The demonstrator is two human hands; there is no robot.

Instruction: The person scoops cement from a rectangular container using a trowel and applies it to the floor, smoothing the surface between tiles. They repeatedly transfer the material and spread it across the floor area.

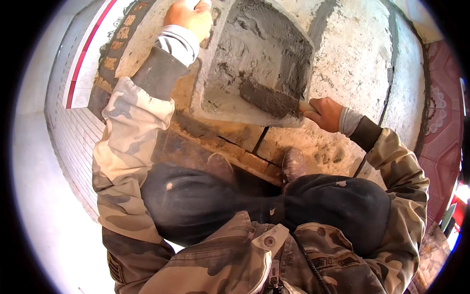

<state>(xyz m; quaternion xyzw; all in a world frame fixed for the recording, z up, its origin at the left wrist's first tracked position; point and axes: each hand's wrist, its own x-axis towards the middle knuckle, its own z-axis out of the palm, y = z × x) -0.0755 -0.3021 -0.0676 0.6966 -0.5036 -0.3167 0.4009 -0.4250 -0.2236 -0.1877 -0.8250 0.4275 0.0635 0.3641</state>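
At frame centre, the right hand closes tightly around a trowel whose blade slants up-left into the mortar-lined recess, while the left hand grips the wall's top edge, upper left.

Hard daylight, strong fisheye warp

Sunlight falls from about ten o'clock, washing the pale ground at seven to nine o'clock nearly white. Deep shadow pools under the person's knees at centre. Straight edges bow toward the black circular rim; detail smears at three to five o'clock, with blown-out glare at four o'clock.
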